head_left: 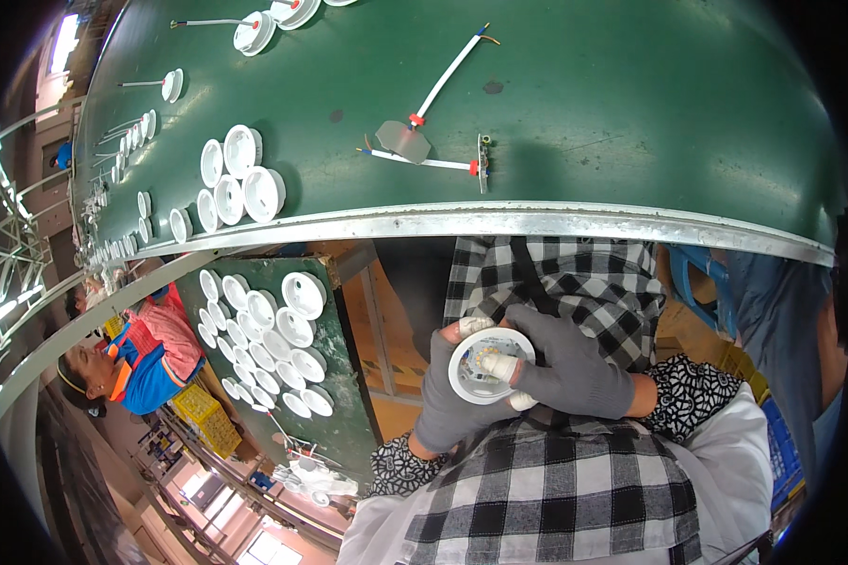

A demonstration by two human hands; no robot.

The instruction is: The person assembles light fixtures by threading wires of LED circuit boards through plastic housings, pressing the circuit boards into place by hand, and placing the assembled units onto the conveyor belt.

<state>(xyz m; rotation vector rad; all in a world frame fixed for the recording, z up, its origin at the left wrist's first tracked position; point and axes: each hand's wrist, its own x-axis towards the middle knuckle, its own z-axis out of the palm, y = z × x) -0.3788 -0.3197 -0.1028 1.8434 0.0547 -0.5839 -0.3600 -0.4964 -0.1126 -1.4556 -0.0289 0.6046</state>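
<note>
A white round lamp housing (456,375) is held in front of my checkered apron, with its open side facing up. My left hand (440,400) wraps round its left side, in a grey glove with white-covered fingertips. My right hand (579,369), gloved the same way, grips the right side. Its thumb reaches inside and presses on a small circuit board (473,360), partly hidden by that thumb. On the green belt beyond lie two cable pieces: one white cable (440,85) ends at a grey board (401,141); another cable (424,162) joins a board standing on edge (483,162).
A metal rail (537,218) edges the green belt (631,104). Several white housings (264,195) stand on the belt at left. More white housings (303,295) cover a green side table (344,395). A co-worker (146,353) in red and blue sits farther left, near a yellow crate (203,421).
</note>
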